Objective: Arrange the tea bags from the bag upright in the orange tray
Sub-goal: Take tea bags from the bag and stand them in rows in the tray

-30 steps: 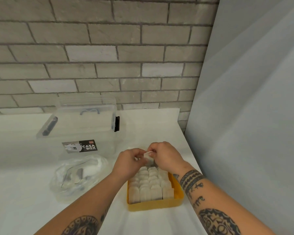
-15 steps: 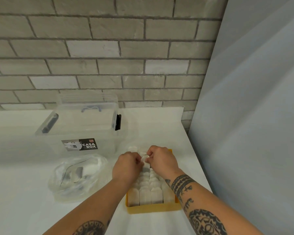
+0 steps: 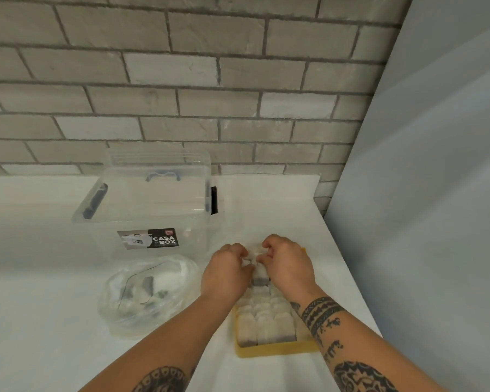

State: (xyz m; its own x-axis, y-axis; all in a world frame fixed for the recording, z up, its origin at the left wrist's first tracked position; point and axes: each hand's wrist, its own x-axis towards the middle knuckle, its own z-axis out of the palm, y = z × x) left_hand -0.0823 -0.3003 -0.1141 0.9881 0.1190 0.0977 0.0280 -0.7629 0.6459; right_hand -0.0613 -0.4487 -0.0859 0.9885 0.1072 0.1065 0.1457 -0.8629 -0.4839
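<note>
both the left hand point(image 3: 226, 269) and right hand point(image 3: 286, 263) pinch one tea bag point(image 3: 254, 251) over the far end of the orange tray point(image 3: 277, 349). it looks light, soft and easily torn, so its top edge seems the best hold.

A clear plastic storage box point(image 3: 153, 210) stands on the white table point(image 3: 40, 321), close to the grey brick wall point(image 3: 181, 80). Its label point(image 3: 149, 238) reads "CASA BOX", with a dark latch point(image 3: 214, 200) on its right end. A plain pale panel point(image 3: 436, 193) rises on the right.
</note>
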